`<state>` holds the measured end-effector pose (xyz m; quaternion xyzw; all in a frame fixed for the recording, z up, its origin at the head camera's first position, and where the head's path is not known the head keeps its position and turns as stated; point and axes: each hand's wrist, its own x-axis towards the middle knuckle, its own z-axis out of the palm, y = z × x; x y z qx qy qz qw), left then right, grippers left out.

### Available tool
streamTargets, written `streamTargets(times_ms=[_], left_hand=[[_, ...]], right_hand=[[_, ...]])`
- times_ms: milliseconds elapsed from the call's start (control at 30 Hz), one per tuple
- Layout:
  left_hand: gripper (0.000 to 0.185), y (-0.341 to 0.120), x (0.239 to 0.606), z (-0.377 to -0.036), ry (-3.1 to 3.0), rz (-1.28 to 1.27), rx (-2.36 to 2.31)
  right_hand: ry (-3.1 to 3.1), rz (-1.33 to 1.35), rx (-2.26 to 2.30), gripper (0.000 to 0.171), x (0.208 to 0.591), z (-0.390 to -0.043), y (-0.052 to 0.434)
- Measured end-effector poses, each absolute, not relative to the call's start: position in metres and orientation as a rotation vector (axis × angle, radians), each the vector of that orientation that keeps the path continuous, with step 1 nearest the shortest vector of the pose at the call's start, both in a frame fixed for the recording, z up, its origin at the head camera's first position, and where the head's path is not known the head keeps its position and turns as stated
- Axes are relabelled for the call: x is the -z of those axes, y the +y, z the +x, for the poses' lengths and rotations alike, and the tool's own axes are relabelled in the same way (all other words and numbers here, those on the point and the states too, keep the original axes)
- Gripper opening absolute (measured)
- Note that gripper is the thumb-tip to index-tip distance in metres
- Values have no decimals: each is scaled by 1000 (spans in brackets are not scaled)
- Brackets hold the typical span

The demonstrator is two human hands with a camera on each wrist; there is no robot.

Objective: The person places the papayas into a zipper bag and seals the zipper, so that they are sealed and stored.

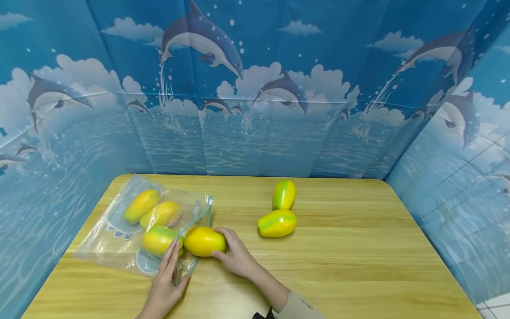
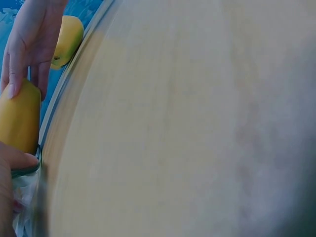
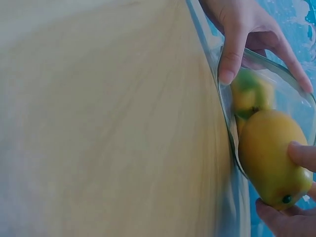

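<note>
Beside the mouth of a clear zip bag (image 1: 119, 248), my right hand (image 1: 237, 257) grips a yellow mango (image 1: 205, 242) by its right end, thumb and fingers on either side. The mango's other end is at the bag's opening (image 3: 237, 165). My left hand (image 1: 168, 279) is at that opening, thumb and straight fingers spread apart along its rim; in the right wrist view the left thumb (image 3: 230, 64) touches the near rim. Inside the bag lie three yellow-green mangoes (image 1: 142, 206); the nearest one (image 1: 160, 240) is partly behind the left fingers.
Two more mangoes lie right of the bag on the wooden table (image 1: 358, 257): one (image 1: 284, 195) farther back, the other (image 1: 277, 223) just in front of it. A blue dolphin-print curtain (image 1: 259, 133) hangs behind and along the sides of the table.
</note>
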<state>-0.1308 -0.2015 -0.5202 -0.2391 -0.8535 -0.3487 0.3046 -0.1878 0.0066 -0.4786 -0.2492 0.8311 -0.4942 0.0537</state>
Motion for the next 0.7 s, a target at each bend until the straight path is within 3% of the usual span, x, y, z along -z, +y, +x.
streamTargets(times_ms=[700], left_hand=[[107,-200,519,-128,-2289,-628,853]], right_hand=[[2544,-899,1408,53,483,-189,-20]])
